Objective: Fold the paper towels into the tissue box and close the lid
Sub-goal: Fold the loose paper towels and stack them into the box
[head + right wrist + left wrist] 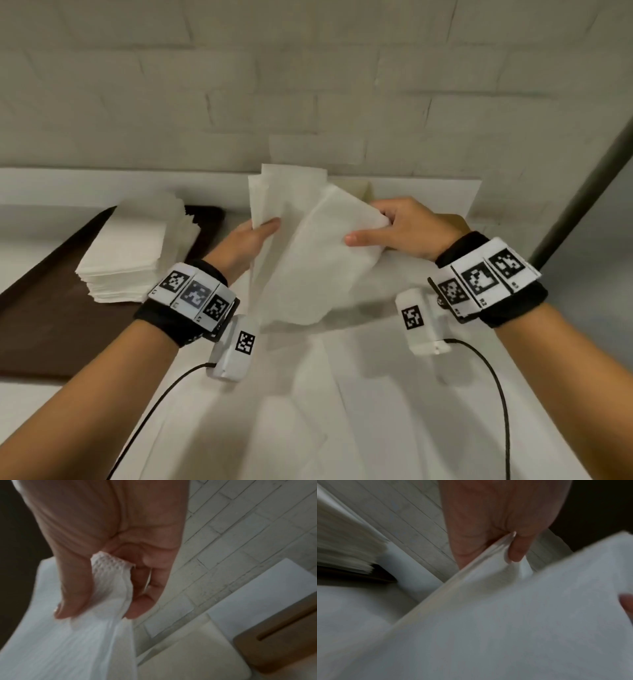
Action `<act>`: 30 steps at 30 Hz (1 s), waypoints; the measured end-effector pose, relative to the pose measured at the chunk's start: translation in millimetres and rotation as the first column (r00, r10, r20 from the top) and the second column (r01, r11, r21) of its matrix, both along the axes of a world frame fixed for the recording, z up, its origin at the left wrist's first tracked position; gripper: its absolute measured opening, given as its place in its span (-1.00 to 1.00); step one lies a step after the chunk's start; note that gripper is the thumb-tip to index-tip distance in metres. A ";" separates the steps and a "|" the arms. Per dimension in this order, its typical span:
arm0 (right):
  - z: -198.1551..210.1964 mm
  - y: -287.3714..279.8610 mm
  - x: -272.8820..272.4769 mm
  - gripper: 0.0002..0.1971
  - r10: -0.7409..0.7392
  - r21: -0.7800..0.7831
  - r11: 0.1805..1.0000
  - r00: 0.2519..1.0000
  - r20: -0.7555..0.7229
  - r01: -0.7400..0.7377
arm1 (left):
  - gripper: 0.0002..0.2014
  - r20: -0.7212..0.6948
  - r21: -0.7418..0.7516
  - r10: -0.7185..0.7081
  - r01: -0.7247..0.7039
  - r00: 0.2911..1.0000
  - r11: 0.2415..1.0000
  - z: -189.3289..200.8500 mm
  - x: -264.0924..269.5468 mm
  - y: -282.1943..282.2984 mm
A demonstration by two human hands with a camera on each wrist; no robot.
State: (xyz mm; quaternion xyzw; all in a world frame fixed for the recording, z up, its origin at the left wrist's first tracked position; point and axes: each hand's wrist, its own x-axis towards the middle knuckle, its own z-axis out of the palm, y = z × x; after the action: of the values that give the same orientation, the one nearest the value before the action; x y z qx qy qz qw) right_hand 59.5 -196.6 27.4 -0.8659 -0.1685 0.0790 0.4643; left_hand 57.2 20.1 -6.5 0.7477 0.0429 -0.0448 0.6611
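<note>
From the head camera we see our left hand (248, 241) and right hand (407, 228) holding a white embossed paper towel sheet (318, 260) up above the white tabletop (394, 394). The left fingers (269, 224) pinch the sheet's edge at about ten o'clock from its centre, the thumb lying on the near face. The right fingers (359, 238) grip its corner at about two o'clock, thumb pointing toward nine o'clock. The sheet hangs slack and creased between both hands, its lower edge close to the tabletop. At nine o'clock from the sheet, a thick stack of white folded paper towels (133, 250) rests on a dark brown tray (51, 315). Behind the right hand, at about one o'clock, a bit of the tan wooden tissue box (356, 190) shows, mostly hidden by the sheet. A pale brick wall (308, 68) runs along the twelve o'clock side.

From the left wrist camera, the left hand (496, 520) clamps the sheet (505, 615) between thumb and fingers (516, 550); the stack (346, 550) lies at nine o'clock, blurred.

From the right wrist camera, the right hand (102, 527) pinches a bunched, dimpled corner of the sheet (109, 577) between thumb and curled fingers (145, 601). At four o'clock a tan wooden lid with a long slot (278, 645) lies flat beside a cream-coloured surface that we cannot identify.
</note>
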 end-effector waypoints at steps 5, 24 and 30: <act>7.7 -19.1 4.1 -0.75 -0.044 -0.126 0.991 0.998 0.049 0.050 | -0.71 -0.078 -0.023 -0.284 0.283 0.956 0.959 3.5 -1.8 -52.1; -33.8 -124.5 -11.6 -0.67 -0.216 -0.030 0.976 0.971 -0.107 0.214 | -0.68 -0.098 0.861 -0.546 0.346 0.832 0.374 9.0 5.4 -143.6; -63.3 -154.5 -11.5 -0.78 -0.392 0.224 0.861 0.877 -0.279 0.456 | -0.83 -0.097 0.690 -0.368 0.329 0.925 0.644 -31.3 31.6 -99.9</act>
State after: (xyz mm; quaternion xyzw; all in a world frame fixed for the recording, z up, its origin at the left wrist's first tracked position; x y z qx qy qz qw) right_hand 48.0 -351.1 -35.9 -0.7918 0.0710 0.0464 0.6049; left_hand 88.8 -79.8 -37.8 0.9352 -0.1053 -0.1320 0.3112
